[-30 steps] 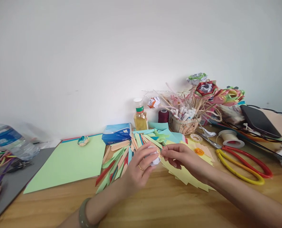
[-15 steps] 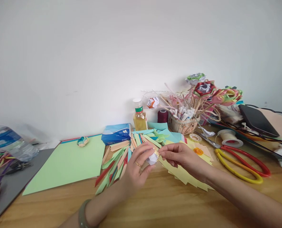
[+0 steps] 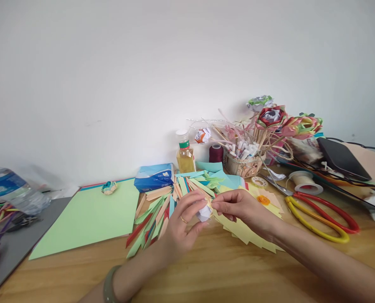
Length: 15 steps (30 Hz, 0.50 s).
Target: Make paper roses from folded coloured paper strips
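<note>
My left hand is wrapped round a small white and yellow folded paper piece, with the thumb below it and the fingers above. Thumb and forefinger of my right hand pinch the yellow edge on the right side of that piece. Folded paper strips in green, red and peach lie fanned out behind my left hand. Yellow paper sheets are spread beneath my right hand, and a small orange paper coil rests on them.
Scissors and a wire spool lie at the right. Behind stand a basket of paper flowers, a bottle and a tissue pack. Green sheets and a water bottle are at the left.
The paper piece has turned or shifted very slightly in my left hand. Both hands keep nearly the same place and hold.
</note>
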Each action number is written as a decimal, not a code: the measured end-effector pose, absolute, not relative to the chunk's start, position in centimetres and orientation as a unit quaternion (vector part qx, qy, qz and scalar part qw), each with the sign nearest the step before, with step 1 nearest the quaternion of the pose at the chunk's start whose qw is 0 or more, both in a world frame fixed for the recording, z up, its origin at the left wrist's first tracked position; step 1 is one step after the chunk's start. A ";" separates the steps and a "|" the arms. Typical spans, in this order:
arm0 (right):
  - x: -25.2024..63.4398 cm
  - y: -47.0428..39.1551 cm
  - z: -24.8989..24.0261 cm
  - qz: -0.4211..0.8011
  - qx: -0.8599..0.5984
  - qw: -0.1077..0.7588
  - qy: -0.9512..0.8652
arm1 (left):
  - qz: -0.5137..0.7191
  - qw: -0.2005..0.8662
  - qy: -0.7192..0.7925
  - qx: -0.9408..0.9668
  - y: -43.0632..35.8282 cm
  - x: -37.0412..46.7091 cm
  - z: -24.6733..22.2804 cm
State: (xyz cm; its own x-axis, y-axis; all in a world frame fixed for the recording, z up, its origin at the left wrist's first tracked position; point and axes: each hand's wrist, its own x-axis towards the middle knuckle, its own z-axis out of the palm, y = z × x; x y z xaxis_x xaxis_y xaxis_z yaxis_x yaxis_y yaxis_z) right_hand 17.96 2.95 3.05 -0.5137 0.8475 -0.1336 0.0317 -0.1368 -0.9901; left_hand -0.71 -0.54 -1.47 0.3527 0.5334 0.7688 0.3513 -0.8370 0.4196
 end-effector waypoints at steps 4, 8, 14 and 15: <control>18.0 2.9 2.7 0.655 -0.402 0.315 -0.557 | 0.496 0.082 0.265 0.823 -0.6 -0.7 -1.4; 18.0 2.8 2.7 0.663 -0.403 0.314 -0.548 | 0.499 0.073 0.255 0.825 -0.6 -0.6 -1.4; 17.8 2.7 3.0 0.660 -0.405 0.313 -0.549 | 0.499 0.074 0.247 0.827 -0.5 -0.5 -1.4; 17.9 2.7 3.1 0.661 -0.403 0.315 -0.549 | 0.499 0.074 0.250 0.827 -0.5 -0.6 -1.5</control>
State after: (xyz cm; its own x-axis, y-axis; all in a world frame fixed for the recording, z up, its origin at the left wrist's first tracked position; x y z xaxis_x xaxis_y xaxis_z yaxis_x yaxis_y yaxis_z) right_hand 17.86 2.67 3.06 -0.4773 0.8588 -0.1862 0.0252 -0.1984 -0.9798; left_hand -0.57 -0.51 -1.46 0.3773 0.4870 0.7877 0.3387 -0.8642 0.3721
